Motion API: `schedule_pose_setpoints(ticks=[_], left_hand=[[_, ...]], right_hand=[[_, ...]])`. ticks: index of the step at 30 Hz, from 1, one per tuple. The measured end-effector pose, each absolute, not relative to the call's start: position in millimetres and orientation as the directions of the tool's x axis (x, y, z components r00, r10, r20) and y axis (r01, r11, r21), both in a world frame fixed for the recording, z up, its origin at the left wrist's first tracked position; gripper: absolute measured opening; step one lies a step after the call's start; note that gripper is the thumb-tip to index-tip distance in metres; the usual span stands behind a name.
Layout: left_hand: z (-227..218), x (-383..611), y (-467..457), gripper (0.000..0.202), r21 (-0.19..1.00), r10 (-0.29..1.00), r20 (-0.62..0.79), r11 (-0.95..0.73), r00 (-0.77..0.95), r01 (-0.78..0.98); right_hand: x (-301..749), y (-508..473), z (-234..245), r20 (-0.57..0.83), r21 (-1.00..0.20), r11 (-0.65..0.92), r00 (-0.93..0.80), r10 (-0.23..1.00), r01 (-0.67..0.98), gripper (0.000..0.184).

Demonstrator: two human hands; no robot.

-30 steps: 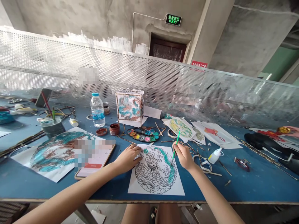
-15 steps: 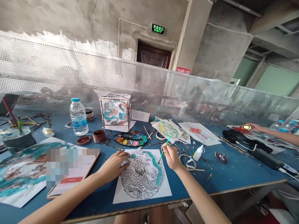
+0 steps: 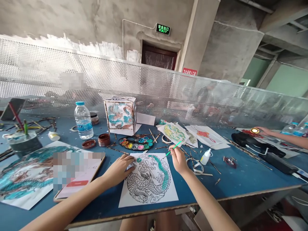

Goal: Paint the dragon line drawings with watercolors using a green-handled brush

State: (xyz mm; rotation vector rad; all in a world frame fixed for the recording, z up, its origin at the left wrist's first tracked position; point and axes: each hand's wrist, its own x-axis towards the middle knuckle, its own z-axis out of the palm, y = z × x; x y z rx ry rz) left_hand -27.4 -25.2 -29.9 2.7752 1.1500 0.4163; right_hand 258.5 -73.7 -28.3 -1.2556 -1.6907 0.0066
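My right hand (image 3: 178,159) is closed around a thin green paintbrush (image 3: 173,149). The brush slants down to the left, its tip at the upper right of a line drawing of a dragon on white paper (image 3: 166,198). Teal paint covers a curved band of scales (image 3: 164,175) on the dragon's right side and a small round spot near its top. My left hand (image 3: 122,166) lies on the paper's upper left edge, fingers stretched out and thumb apart. Behind the sheet lies a paint palette (image 3: 136,142) with several colours.
A phone or tablet (image 3: 79,179) lies on a painted sheet (image 3: 26,202) at left. Behind stand a brush pot (image 3: 25,146), water bottle (image 3: 83,122), brown paint jar (image 3: 104,140) and lantern-like box (image 3: 121,115). A glue bottle (image 3: 206,157) is at right. Another person's hand (image 3: 263,131) holds a roll of tape.
My right hand has tilted the brush flatter, and its tip has moved up from the teal scales towards the upper right of the drawing. My left hand stays on the paper. The view has shifted slightly.
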Motion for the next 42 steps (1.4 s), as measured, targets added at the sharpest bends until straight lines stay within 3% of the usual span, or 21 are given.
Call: schedule_pose_setpoints(ticks=[17, 23, 34, 42], left_hand=[[-34, -29, -26, 0.038, 0.195, 0.685, 0.235, -0.728, 0.689, 0.657], [-33, -28, -28, 0.038, 0.189, 0.694, 0.216, -0.720, 0.687, 0.668], [-21, -23, -34, 0.012, 0.259, 0.656, 0.211, -0.753, 0.725, 0.605], [-19, -21, -36, 0.018, 0.214, 0.630, 0.200, -0.775, 0.750, 0.594]], right_hand=[[256, -72, -32, 0.651, -0.514, 0.501, -0.063, 0.756, 0.696, 0.025], [263, -49, -8, 0.625, -0.598, 0.471, 0.010, 0.780, 0.649, 0.028], [232, 49, 6, 0.618, -0.392, 0.464, -0.146, 0.772, 0.794, 0.028], [228, 57, -2, 0.628, -0.367, 0.463, -0.152, 0.763, 0.807, 0.028]])
